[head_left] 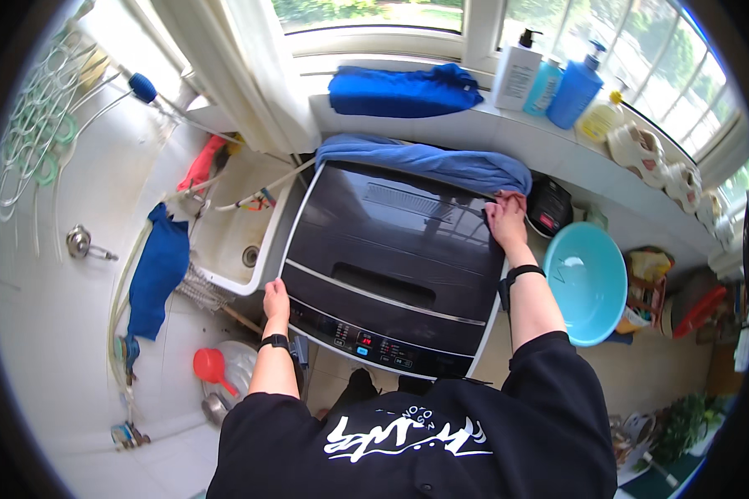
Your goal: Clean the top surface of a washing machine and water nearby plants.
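A top-loading washing machine (391,241) with a dark lid stands in front of me, its lid down. Red digits glow on its control panel (366,341) along the near edge. My left hand (276,301) is closed on the machine's left edge, close to the front corner. At the far right corner my right hand (508,218) grips the rim beside the lid, fingers partly hidden. Just beyond that hand lies a blue towel (424,158), bunched along the back of the machine.
A white sink (225,266) adjoins on the left, with a blue cloth (160,270) beside it. To the right sits a turquoise basin (587,283). Pump bottles (574,87) and a folded blue cloth (404,90) line the window ledge. A red scoop (210,366) lies lower left.
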Action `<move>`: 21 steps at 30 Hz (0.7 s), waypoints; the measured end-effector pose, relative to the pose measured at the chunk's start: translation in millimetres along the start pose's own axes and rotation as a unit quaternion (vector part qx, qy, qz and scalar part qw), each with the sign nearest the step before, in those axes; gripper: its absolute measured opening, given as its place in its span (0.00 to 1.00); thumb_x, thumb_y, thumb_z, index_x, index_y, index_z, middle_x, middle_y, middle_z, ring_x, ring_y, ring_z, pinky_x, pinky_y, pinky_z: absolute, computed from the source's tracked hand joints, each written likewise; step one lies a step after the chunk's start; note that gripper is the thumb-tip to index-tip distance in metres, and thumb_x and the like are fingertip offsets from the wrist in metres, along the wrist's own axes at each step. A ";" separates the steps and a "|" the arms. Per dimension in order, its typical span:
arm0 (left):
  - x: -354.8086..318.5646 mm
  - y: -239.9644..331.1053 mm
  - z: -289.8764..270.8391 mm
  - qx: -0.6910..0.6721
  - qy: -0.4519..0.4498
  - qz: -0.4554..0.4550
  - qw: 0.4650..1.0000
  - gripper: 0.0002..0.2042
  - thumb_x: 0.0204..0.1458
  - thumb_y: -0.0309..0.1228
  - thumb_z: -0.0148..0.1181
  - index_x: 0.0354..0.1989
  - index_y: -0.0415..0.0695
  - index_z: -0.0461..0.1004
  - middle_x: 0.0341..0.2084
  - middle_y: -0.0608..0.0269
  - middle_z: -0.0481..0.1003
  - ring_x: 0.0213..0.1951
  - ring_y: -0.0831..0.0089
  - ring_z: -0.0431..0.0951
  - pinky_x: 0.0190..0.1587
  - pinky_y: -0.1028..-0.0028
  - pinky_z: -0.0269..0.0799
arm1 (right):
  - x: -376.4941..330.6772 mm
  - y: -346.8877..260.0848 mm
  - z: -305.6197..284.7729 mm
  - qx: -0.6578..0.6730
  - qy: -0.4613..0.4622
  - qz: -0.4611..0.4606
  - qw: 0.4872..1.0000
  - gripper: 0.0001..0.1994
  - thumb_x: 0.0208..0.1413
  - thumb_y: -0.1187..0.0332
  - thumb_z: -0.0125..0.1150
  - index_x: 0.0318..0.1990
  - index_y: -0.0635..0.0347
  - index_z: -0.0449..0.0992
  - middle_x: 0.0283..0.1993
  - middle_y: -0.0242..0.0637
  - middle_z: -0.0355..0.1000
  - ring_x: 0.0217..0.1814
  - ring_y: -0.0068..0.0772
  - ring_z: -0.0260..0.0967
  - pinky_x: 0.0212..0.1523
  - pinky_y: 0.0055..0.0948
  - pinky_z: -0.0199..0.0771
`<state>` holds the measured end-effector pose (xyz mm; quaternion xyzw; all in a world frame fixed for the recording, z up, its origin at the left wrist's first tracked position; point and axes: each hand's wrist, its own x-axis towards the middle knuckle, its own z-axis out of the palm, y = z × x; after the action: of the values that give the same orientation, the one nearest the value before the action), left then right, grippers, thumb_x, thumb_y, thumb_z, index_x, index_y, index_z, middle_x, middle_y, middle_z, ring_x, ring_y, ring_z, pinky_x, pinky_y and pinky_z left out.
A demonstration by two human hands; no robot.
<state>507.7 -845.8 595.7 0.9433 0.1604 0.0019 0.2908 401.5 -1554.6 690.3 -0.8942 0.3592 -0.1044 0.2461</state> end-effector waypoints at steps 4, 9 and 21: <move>3.7 -7.1 -15.0 -0.032 -0.015 -0.013 0.999 0.29 0.77 0.59 0.47 0.58 0.43 0.79 0.53 0.36 0.85 0.59 0.34 0.83 0.62 0.45 0.77 | 2.6 7.8 17.4 -0.026 0.025 -0.020 0.999 0.36 0.78 0.44 0.51 0.85 0.51 0.57 0.80 0.66 0.62 0.73 0.78 0.70 0.70 0.63 0.77; 12.6 -12.7 -33.4 -0.037 -0.031 -0.024 0.999 0.29 0.77 0.60 0.46 0.54 0.44 0.80 0.50 0.37 0.86 0.57 0.34 0.84 0.60 0.43 0.77 | -56.2 -16.2 33.9 -0.185 0.096 -0.107 0.972 0.34 0.78 0.44 0.51 0.84 0.51 0.63 0.82 0.60 0.62 0.83 0.74 0.60 0.77 0.66 0.68; 64.6 -69.1 -111.7 -0.066 -0.130 0.014 0.989 0.29 0.78 0.58 0.45 0.56 0.45 0.81 0.48 0.41 0.87 0.55 0.34 0.85 0.59 0.43 0.79 | -206.3 -379.5 189.8 -0.211 -0.019 -0.322 0.923 0.36 0.77 0.43 0.51 0.85 0.49 0.65 0.88 0.49 0.60 0.92 0.65 0.49 0.86 0.74 0.44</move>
<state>537.3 -711.2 644.8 0.9166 0.1074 -0.1061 0.3703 546.2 -1106.6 721.1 -0.9947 0.0610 -0.0824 0.0112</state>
